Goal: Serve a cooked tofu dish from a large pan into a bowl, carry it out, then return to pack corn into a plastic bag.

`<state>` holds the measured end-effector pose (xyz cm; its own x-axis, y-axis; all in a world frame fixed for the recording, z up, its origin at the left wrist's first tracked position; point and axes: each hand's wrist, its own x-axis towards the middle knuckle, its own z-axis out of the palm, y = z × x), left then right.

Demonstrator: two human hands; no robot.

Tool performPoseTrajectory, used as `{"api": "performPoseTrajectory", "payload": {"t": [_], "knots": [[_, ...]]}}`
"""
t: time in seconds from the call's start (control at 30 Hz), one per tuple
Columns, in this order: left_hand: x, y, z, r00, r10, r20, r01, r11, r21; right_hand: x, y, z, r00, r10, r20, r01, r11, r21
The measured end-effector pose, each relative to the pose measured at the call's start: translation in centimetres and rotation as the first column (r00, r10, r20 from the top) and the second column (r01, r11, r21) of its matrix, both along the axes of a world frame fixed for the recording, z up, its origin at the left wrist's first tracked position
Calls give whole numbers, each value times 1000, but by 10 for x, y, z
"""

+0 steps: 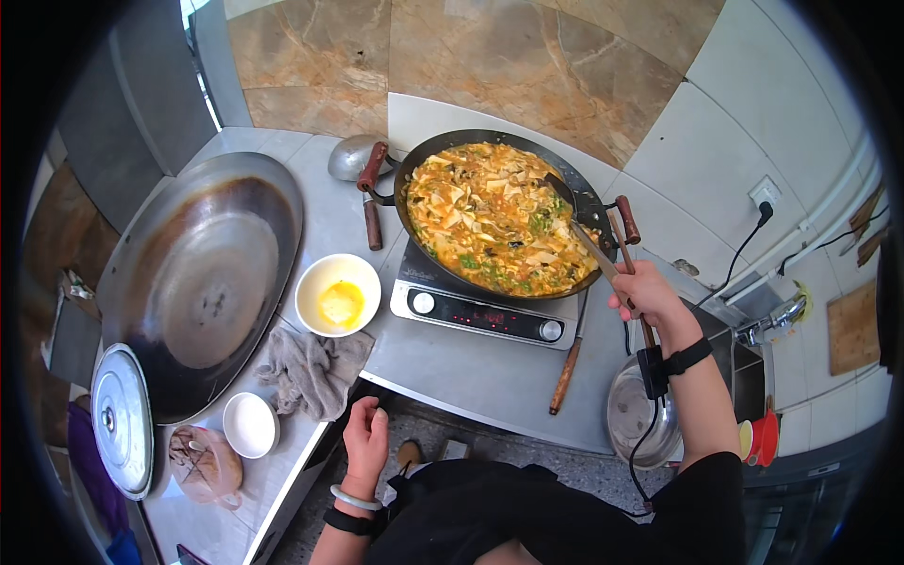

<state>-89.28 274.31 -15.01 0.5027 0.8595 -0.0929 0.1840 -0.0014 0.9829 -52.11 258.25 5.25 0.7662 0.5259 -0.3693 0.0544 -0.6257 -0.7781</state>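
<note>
My right hand (644, 293) grips a metal wok turner (595, 251); its dark blade dips into the food at the right side of a wok (498, 135). A thin wooden stick (621, 240) also runs through that hand. Thin pale sheets, green bits and a reddish-yellow sauce make up the food (480, 219). The wok rests on an induction cooker (487, 319) with a lit red display. Loosely curled, with nothing visible in it, my left hand (366, 434) hangs by the counter's front edge, below a grey cloth (311, 371).
A large empty metal pan (219, 282) fills the left counter, near a lid (116, 424), a white bowl (251, 426) and a plastic jug (205, 466). Beside the cooker are a bowl with yellow residue (339, 295), a ladle (353, 159) and a wooden-handled tool (565, 374). A metal basin (632, 409) stands right.
</note>
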Motion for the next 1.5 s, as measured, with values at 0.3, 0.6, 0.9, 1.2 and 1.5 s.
{"api": "performPoseTrajectory", "payload": {"t": [0.3, 0.6, 0.9, 1.2, 1.5], "knots": [[11, 3, 1, 999, -28, 32, 29, 999, -19, -35, 1, 43, 993, 120, 3, -120, 987, 106], [6, 4, -3, 1000, -6, 2, 6, 1000, 19, 40, 1, 21, 922, -21, 386, 40, 998, -40], [-8, -1, 2, 999, 17, -35, -17, 1000, -3, 34, 38, -5, 994, 102, 29, -103, 993, 59], [7, -3, 6, 1000, 13, -13, -13, 1000, -26, -6, -15, 51, 969, 124, 215, -133, 991, 30], [6, -3, 4, 1000, -4, 5, 4, 999, -32, -22, -39, 17, 993, -105, 59, 106, 994, -15]]}}
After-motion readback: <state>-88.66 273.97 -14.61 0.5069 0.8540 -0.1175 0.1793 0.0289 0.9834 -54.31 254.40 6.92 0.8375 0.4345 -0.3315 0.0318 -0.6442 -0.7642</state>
